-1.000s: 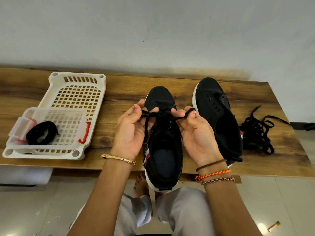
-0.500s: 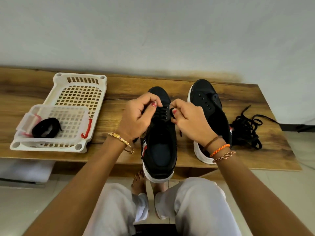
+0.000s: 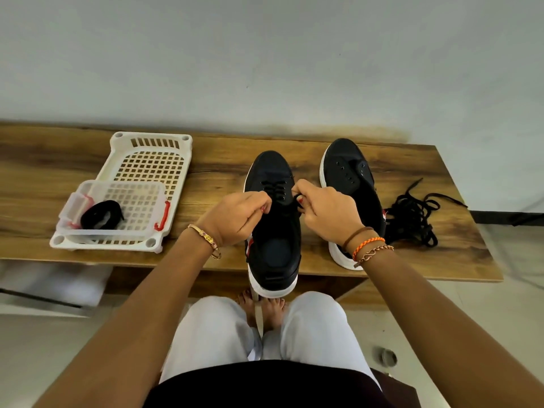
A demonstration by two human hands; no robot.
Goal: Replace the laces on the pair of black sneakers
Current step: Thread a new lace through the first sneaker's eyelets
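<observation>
Nearest the camera, pale trousers (image 3: 312,328) are seen over the knees, with bare feet (image 3: 265,310) on the floor between them. Above these, the heel of the near sneaker (image 3: 273,248) overhangs the front edge of the wooden desk (image 3: 206,172); its toe is pointed away toward the wall. A black lace (image 3: 275,187) is threaded through its upper eyelets.

The left hand (image 3: 238,219) is placed at the left side of this sneaker, its fingers curled closed; what is pinched between them cannot be made out clearly. A gold bangle (image 3: 206,238) is worn on that wrist. The right hand (image 3: 326,213) is set at the right side of the tongue, and a strand of the lace is pinched between thumb and forefinger. Three thread and cord bracelets (image 3: 366,245) are worn on the right wrist.

Just beside, to the right, the second sneaker (image 3: 350,184) is stood on the desk, partly covered by the right wrist; its eyelets are seen bare. Further right, a loose tangle of black laces (image 3: 415,216) is laid on the desk, near that sneaker's side.

Well apart on the left, a white perforated tray (image 3: 150,160) is set on the desk. A smaller clear box (image 3: 117,207) with red clips is rested inside its near end, and a coiled black lace (image 3: 101,213) is held in that box.

Behind the desk, a plain pale wall (image 3: 265,69) is seen.
</observation>
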